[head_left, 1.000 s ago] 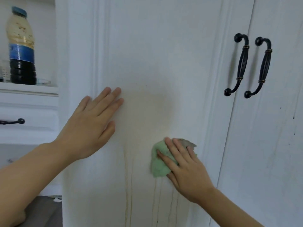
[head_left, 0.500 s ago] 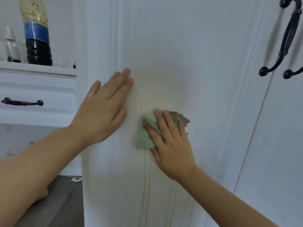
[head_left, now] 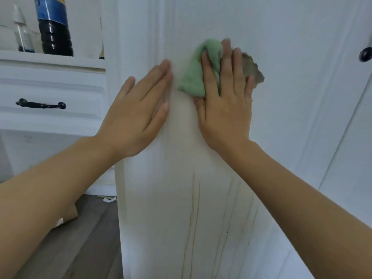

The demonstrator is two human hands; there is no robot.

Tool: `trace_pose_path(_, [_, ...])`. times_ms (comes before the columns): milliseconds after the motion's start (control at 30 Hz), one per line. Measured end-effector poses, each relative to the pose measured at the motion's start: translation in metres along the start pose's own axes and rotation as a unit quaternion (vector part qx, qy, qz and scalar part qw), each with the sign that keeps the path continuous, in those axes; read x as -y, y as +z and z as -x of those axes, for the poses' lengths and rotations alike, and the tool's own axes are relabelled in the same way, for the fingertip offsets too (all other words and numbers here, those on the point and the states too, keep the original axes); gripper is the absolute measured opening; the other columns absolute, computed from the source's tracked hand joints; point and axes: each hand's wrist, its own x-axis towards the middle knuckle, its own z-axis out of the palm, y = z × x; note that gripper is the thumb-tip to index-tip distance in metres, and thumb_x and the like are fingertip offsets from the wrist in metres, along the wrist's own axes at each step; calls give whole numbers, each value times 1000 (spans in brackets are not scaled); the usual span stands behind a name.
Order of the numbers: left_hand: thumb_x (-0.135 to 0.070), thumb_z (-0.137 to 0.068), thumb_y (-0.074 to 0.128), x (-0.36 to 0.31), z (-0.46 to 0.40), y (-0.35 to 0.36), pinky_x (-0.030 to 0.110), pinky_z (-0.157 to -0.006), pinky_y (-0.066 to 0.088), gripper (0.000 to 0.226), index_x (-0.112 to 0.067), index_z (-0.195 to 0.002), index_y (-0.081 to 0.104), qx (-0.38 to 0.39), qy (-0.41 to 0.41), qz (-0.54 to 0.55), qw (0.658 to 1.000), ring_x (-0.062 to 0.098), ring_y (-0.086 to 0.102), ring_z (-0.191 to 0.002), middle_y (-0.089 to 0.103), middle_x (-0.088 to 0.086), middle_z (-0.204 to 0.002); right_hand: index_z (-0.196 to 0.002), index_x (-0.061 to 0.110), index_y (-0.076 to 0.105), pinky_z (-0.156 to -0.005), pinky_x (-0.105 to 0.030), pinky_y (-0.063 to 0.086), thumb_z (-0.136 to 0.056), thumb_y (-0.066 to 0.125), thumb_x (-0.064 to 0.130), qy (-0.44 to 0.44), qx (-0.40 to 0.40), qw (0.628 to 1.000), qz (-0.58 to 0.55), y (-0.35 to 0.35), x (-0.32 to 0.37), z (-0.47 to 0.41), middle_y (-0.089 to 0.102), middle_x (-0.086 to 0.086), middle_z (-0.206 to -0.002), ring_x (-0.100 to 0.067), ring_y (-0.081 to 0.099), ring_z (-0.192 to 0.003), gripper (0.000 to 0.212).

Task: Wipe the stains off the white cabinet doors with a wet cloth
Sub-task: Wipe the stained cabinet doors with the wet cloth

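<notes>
Green cloth [head_left: 193, 75] flat on white cabinet door [head_left: 281, 97], upper middle panel, grey soiled corner at right. Right hand [head_left: 225, 109] presses it, fingers [head_left: 208, 75] straight, slightly spread. Left hand [head_left: 136, 115] braces door, fingers together. Brown drip streaks [head_left: 196, 214] remain below: sweep down firmly, refold to clean side.

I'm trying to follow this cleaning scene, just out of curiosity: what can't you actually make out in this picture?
All in the head view:
- Bottle: top cut off by the upper edge, label unreadable.
- Door handle: only one end shows at the right edge.
- Green cloth: partly hidden under the right hand; its wetness cannot be told.
- Cabinet door under the left hand: any stain there is hidden.
- Fingertips: motion-blurred.
</notes>
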Motion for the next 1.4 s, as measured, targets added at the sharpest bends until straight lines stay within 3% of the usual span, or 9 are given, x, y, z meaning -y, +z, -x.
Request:
trace_pose_path(233, [-36,-96,22,-6,10,2,39,-107,16,55,-9,-144,30,6,-17,2,1000,9,15,-140,17,-3,-154,-138,24,40,-106,-44,20,-87,46,33,-264,175,948,37,0,-10,147,18,0,-155,-24,21,-141,52])
trace_pose_path(367, [-36,-95,23,-5,10,-6,39,-106,20,55,-8,-140,38,15,-2,-5,1000,10,20,-138,25,-1,-152,-134,26,40,-110,-39,18,-88,44,34,-352,201,914,30,-14,-43,120,27,3,-153,-17,25,-140,46])
trace_pose_path(467, [-33,-94,25,-6,9,-2,35,-105,18,53,-7,-138,41,-7,-15,8,1000,11,20,-138,28,1,-151,-140,20,37,-105,-48,24,-88,45,34,-262,126,956,47,-28,-67,46,31,-11,-151,-29,27,-137,54])
trace_pose_path(567, [-27,-94,30,-13,4,10,41,-105,19,51,-5,-139,38,-51,-17,6,999,18,20,-139,28,7,-150,-149,17,22,-109,-54,18,-97,36,36,-51,65,996,43,-39,-78,-8,18,-21,-154,-39,15,-141,57])
trace_pose_path(700, [-26,-94,31,-27,0,26,54,-106,17,51,-6,-141,35,-54,-9,4,998,21,16,-140,24,8,-152,-148,11,24,-111,-51,13,-99,36,34,74,-14,997,25,-22,-53,20,16,-24,-153,-39,12,-142,55])
trace_pose_path(933, [-29,-93,30,-50,7,45,51,-108,7,55,-8,-144,30,-35,-38,5,999,22,8,-142,16,7,-155,-142,26,31,-105,-50,21,-92,39,40,-238,220,943,72,-22,-65,185,0,-4,-159,-25,8,-143,53])
trace_pose_path(1067, [-29,-93,28,-61,4,46,49,-109,9,53,-9,-141,37,2,35,-10,999,22,9,-142,19,6,-154,-139,28,35,-110,-45,16,-88,41,36,-370,243,894,72,-43,-103,147,18,4,-156,-19,23,-140,52])
trace_pose_path(1267, [-26,-94,31,-72,-3,65,48,-110,8,51,-9,-141,37,-27,36,-1,999,22,12,-142,22,6,-153,-149,16,17,-113,-49,8,-99,31,38,-33,80,996,38,-53,-129,58,12,-24,-154,-40,9,-141,57])
trace_pose_path(1400, [-23,-93,33,-75,0,80,45,-112,1,51,-8,-142,34,-57,23,2,998,25,11,-142,22,8,-153,-150,18,11,-116,-44,-1,-101,25,40,104,38,993,-24,-30,-98,114,4,-29,-153,-41,1,-142,56])
